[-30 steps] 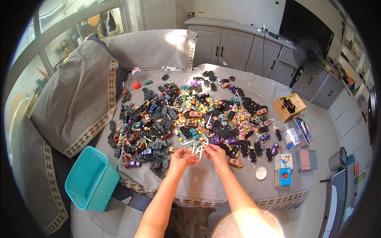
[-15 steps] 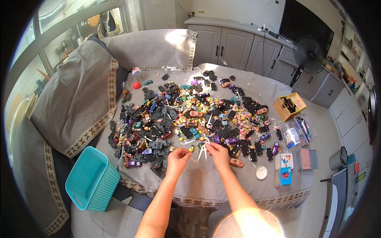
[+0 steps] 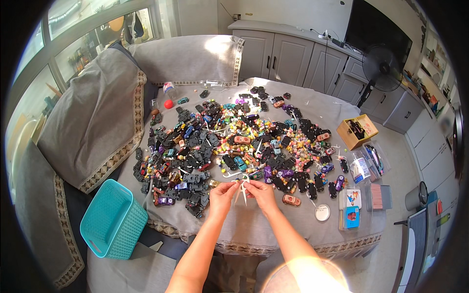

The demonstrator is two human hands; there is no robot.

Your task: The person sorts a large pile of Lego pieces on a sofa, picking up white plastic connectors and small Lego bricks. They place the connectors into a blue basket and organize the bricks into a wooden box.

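My left hand (image 3: 223, 196) is closed in a pinch, its fingertips almost meeting those of the right. What it grips is small and hidden by the fingers. My right hand (image 3: 262, 194) pinches a bunch of thin white pointed strips (image 3: 245, 189), whose ends hang down between the two hands. Just beyond my fingers spreads a wide heap of small toy cars (image 3: 239, 163), mixed with tiny colourful pieces (image 3: 298, 146). An orange toy car (image 3: 291, 200) lies to the right of my right hand.
A turquoise basket (image 3: 119, 229) stands at the left by the grey-covered sofa (image 3: 93, 117). On the table's right side are a wooden box (image 3: 349, 135), clear containers with cards (image 3: 351, 217) and a round white lid (image 3: 322, 212). A red ball (image 3: 168, 104) lies at the far left.
Both hands have come together, the right moving left with the white strips. The small yellow piece and ring seen by my left fingertips are now covered.
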